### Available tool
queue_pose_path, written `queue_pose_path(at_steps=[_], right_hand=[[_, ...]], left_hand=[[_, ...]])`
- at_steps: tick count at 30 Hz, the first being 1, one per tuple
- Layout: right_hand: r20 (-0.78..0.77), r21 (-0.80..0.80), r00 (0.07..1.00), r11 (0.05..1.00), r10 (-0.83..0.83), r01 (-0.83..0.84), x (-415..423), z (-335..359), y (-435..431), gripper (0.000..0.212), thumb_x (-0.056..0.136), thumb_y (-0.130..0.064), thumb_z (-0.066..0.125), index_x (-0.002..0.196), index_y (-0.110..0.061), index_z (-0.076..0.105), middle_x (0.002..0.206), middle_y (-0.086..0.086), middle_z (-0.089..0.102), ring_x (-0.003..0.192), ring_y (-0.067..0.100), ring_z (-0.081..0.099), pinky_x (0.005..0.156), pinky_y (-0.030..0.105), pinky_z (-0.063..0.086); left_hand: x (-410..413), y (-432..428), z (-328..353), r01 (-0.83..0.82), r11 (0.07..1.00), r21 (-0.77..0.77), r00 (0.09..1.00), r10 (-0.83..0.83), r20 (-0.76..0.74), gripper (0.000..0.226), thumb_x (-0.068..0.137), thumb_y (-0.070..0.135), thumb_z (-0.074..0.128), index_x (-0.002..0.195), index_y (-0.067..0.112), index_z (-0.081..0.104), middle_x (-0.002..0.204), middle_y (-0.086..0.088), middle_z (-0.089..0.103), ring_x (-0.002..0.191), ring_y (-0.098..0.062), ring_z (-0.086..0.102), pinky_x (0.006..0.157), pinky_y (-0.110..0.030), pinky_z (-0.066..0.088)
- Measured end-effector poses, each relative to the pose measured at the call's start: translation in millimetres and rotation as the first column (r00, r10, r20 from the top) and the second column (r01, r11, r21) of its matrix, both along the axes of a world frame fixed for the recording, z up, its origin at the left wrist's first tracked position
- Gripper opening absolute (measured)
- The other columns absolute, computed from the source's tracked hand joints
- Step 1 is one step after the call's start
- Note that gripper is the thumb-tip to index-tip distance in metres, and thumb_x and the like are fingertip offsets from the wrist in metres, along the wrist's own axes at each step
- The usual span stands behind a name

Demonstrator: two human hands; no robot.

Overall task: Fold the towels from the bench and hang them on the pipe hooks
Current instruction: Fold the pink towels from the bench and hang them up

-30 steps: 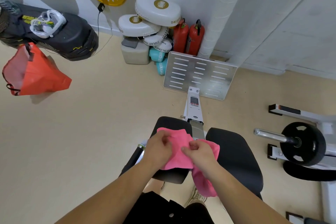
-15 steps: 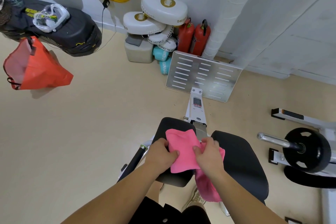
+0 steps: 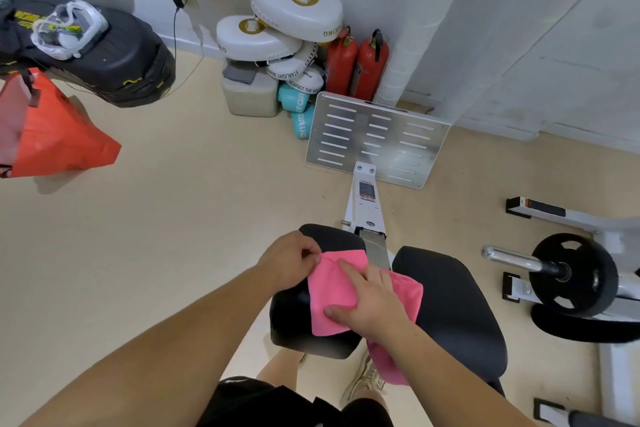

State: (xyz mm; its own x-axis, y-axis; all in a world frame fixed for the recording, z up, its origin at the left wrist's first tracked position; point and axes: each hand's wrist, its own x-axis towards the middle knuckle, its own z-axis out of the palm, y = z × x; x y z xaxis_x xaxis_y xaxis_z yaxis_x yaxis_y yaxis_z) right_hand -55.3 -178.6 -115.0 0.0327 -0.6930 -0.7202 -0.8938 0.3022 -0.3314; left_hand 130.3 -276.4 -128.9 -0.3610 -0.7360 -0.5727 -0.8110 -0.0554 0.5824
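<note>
A pink towel (image 3: 332,291) lies folded on the smaller black pad of the bench (image 3: 332,239), its top part a neat rectangle. More pink cloth (image 3: 410,291) spreads to the right and hangs down between the two pads. My left hand (image 3: 289,260) pinches the towel's upper left corner. My right hand (image 3: 372,302) lies flat on the towel with fingers spread, pressing it onto the pad. No pipe hooks show in this view.
The larger black bench pad (image 3: 457,308) is to the right. A slotted metal footplate (image 3: 377,139) stands ahead, with white boxing pads (image 3: 294,14) and two red fire extinguishers (image 3: 356,66) behind. A barbell plate (image 3: 573,274) sits right. An orange bag (image 3: 59,139) hangs left.
The towel went from bunched between both hands to folded flat on the pad. My right hand opened and moved on top of it; my left hand shifted to the upper left corner.
</note>
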Motion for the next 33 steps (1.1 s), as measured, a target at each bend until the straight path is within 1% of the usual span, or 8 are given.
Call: queue_pose_path(at_steps=[3, 7, 10, 14, 20, 26, 30, 33], right_hand=[[-0.029, 0.060, 0.999, 0.998, -0.020, 0.022, -5, 2, 1, 0.105, 0.071, -0.080, 0.063, 0.158, -0.053, 0.011, 0.154, -0.002, 0.025, 0.144, 0.027, 0.023, 0.119, 0.045, 0.031], [-0.009, 0.104, 0.999, 0.993, -0.052, 0.052, -11, -1, 8, 0.112, 0.069, -0.086, 0.060, 0.159, -0.053, 0.002, 0.164, -0.003, 0.018, 0.150, 0.031, 0.020, 0.121, 0.050, 0.030], [0.052, 0.097, 0.989, 0.987, -0.135, 0.130, -11, -5, 13, 0.111, 0.071, -0.085, 0.059, 0.161, -0.048, 0.006, 0.161, -0.005, 0.019, 0.149, 0.027, 0.025, 0.119, 0.047, 0.036], [0.108, 0.011, 0.946, 0.951, -0.307, 0.308, -7, -7, 18, 0.083, 0.091, -0.066, 0.058, 0.160, -0.031, 0.029, 0.156, 0.002, 0.030, 0.142, 0.023, 0.037, 0.112, 0.036, 0.041], [0.074, -0.221, 0.959, 0.934, -0.272, 0.282, 1, -5, 26, 0.042, 0.100, -0.034, 0.060, 0.137, -0.015, 0.063, 0.133, 0.009, 0.058, 0.123, 0.028, 0.058, 0.101, 0.034, 0.047], [-0.076, -0.411, 0.997, 0.910, 0.027, -0.056, 25, 4, 19, 0.064, 0.069, -0.064, 0.063, 0.124, -0.030, 0.069, 0.107, 0.002, 0.059, 0.098, 0.025, 0.058, 0.077, 0.040, 0.054], [-0.012, -0.222, 0.991, 0.966, 0.131, -0.130, 42, 7, 1, 0.083, 0.068, -0.064, 0.054, 0.147, -0.041, 0.043, 0.127, -0.005, 0.047, 0.112, 0.023, 0.048, 0.096, 0.037, 0.045], [-0.003, -0.181, 0.997, 0.981, 0.075, -0.074, 42, 4, -2, 0.081, 0.064, -0.069, 0.057, 0.141, -0.049, 0.040, 0.116, -0.006, 0.041, 0.106, 0.020, 0.044, 0.099, 0.036, 0.043]], left_hand=[[8, -13, -1, -0.083, 0.984, 0.156, 0.994, 0.093, -0.055, 0.017, 0.098, 0.016, 0.057, 0.091, 0.015, 0.073, 0.096, 0.004, 0.069, 0.100, -0.019, 0.065, 0.092, -0.030, 0.052], [14, -11, -11, -0.245, 0.962, 0.120, 0.970, 0.243, 0.032, 0.019, 0.100, 0.013, 0.050, 0.099, 0.016, 0.069, 0.097, 0.002, 0.067, 0.102, -0.024, 0.065, 0.083, -0.025, 0.045], [12, 2, -7, -0.369, 0.929, 0.004, 0.906, 0.358, 0.227, 0.030, 0.099, 0.043, 0.050, 0.099, 0.017, 0.065, 0.099, -0.004, 0.069, 0.095, -0.027, 0.065, 0.079, -0.031, 0.049], [-3, 30, 20, -0.321, 0.936, 0.143, 0.924, 0.277, 0.265, 0.058, 0.085, 0.073, 0.046, 0.067, 0.020, 0.055, 0.070, 0.002, 0.065, 0.069, -0.019, 0.063, 0.060, -0.029, 0.045], [-13, 52, 26, -0.315, 0.939, 0.136, 0.947, 0.302, 0.105, 0.030, 0.083, 0.043, 0.068, 0.092, 0.017, 0.056, 0.085, 0.004, 0.064, 0.076, -0.017, 0.059, 0.066, -0.031, 0.046], [21, 34, 34, -0.389, 0.916, 0.095, 0.921, 0.388, 0.027, 0.024, 0.083, 0.029, 0.068, 0.102, 0.020, 0.056, 0.083, 0.003, 0.065, 0.077, -0.019, 0.062, 0.064, -0.028, 0.047], [26, 29, 41, -0.350, 0.928, 0.125, 0.936, 0.353, 0.003, 0.046, 0.082, 0.033, 0.069, 0.126, 0.032, 0.056, 0.082, 0.010, 0.063, 0.077, -0.010, 0.062, 0.061, -0.022, 0.043], [14, 36, 46, -0.257, 0.962, 0.090, 0.965, 0.260, -0.023, 0.054, 0.082, 0.032, 0.069, 0.134, 0.030, 0.055, 0.098, 0.011, 0.063, 0.092, -0.012, 0.063, 0.076, -0.024, 0.048]])
